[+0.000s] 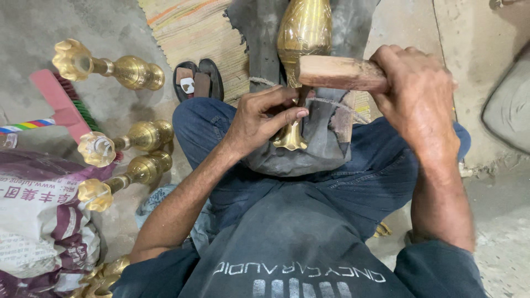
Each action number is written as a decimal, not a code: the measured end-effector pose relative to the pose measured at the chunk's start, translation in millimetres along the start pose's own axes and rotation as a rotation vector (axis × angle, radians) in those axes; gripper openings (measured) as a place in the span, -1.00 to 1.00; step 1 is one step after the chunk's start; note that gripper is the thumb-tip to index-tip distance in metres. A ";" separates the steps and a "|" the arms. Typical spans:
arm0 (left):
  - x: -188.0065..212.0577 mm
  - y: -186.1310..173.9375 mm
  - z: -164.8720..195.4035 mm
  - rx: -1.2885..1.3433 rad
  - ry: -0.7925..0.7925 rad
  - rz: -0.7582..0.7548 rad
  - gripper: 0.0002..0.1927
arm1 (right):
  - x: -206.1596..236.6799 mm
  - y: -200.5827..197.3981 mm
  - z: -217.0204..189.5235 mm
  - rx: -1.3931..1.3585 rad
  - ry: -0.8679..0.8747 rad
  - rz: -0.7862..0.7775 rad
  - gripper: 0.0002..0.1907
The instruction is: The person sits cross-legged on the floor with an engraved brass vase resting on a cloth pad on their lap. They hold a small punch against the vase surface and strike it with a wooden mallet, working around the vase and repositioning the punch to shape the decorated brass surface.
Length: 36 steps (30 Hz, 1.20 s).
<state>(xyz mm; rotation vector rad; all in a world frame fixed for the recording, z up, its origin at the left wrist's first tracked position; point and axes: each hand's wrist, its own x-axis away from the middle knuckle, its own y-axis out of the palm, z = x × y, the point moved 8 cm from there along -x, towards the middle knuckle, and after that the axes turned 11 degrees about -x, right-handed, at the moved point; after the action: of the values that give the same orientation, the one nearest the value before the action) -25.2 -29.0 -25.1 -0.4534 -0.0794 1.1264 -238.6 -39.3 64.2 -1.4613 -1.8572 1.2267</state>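
Vase: brass vase [303, 33] lies on the seated person's lap, on a dark padded block [326, 140] between the knees.
Long axis: runs straight away from the body, flared foot [289, 141] nearest the person, wide belly farther off toward the woven mat [193, 33].
Left hand: left hand [264, 118] pinches the narrow stem just above the foot, grip clenched on the vase, steadying it.
Right hand: right hand [417, 91] is clenched around a wooden handle [339, 73]; the handle lies crosswise, at right angles to the vase, its far end meeting the vase just below the belly.
Nearer hand: the left sits on the vase itself; the right stands off to the side and reaches it only through the handle.
Tool head: hidden where the handle meets the brass; its kind cannot be told.
Around: three more brass vases [124, 70] lie on the floor to the left, beside a printed sack [38, 221]; a pair of sandals [199, 80] rests by the mat.
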 end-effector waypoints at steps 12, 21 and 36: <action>0.0 4.9 -6.5 0.004 -0.038 -0.031 -0.67 | -13.4 -5.6 -20.6 0.009 0.111 -0.053 -0.71; 1.2 4.7 -4.0 0.011 -0.002 -0.023 -0.64 | -0.4 -2.2 -2.8 -0.034 0.062 -0.041 -0.75; 2.2 5.0 -7.6 0.070 -0.017 -0.044 -0.64 | -7.0 -7.6 -4.1 -0.223 0.231 -0.003 -0.70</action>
<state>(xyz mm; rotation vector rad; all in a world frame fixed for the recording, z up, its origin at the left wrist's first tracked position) -26.3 -27.7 -34.3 -0.3778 -0.0640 1.0859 -236.9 -44.6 73.9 -1.6391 -1.8809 0.8282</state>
